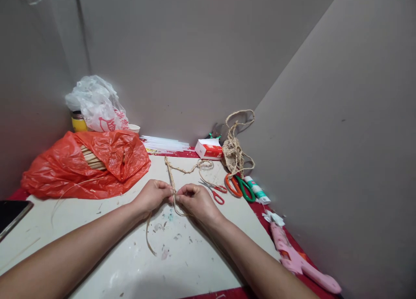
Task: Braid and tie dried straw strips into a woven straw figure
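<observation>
Near the middle of the white board, my left hand (151,198) and my right hand (199,203) meet, thumbs and fingers pinched at the same spot. Between them is the near end of a braided straw cord (170,172), which runs away from me and then bends right. Loose flat strands hang from the pinch: one straw strand (148,236) curls below my left hand, another loops under my right. Just right of my right hand lie small red-handled scissors (218,197). The exact grip is partly hidden by the fingers.
A red plastic bag (130,177) with straw or sticks lies left. Behind are clear glue sticks (165,144) and a red-white box (209,149). A braided cord bundle (233,156), green-handled scissors (247,190) and pink glue gun (292,255) line the right edge. A phone (13,216) lies left.
</observation>
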Demonstrator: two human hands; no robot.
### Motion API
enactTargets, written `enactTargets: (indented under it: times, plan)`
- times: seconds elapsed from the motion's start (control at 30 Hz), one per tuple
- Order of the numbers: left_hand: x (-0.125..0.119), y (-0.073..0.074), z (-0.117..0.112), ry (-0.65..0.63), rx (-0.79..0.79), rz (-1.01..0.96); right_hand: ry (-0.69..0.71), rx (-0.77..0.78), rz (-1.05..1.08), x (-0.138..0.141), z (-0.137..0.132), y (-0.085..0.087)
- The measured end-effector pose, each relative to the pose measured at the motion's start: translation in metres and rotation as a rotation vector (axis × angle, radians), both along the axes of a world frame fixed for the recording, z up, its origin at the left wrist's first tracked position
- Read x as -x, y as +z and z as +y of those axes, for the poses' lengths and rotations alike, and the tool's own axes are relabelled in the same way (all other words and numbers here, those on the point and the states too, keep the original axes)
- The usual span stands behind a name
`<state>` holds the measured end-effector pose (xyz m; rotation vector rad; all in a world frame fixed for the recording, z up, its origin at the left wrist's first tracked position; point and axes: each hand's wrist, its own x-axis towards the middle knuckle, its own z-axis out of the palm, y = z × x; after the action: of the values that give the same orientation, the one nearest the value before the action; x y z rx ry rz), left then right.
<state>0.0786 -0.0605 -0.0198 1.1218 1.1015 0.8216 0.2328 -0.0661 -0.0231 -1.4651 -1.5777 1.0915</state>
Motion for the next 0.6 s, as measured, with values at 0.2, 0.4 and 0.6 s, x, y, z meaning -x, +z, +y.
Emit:
enactTargets:
  times: [0.2, 0.4, 0.6]
  plan:
    - [0.002, 0.0, 0.001, -0.034, 0.022, -0.046, 0.013, 0.118, 0.12, 0.003, 0.004, 0.001]
    - [0.003, 0.003, 0.003, -0.067, 0.034, 0.017, 0.04, 0.233, 0.226, -0.001, 0.009, 0.007]
    - [0.002, 0.005, 0.0, -0.07, -0.008, 0.053, 0.055, 0.314, 0.145, -0.003, 0.012, 0.012]
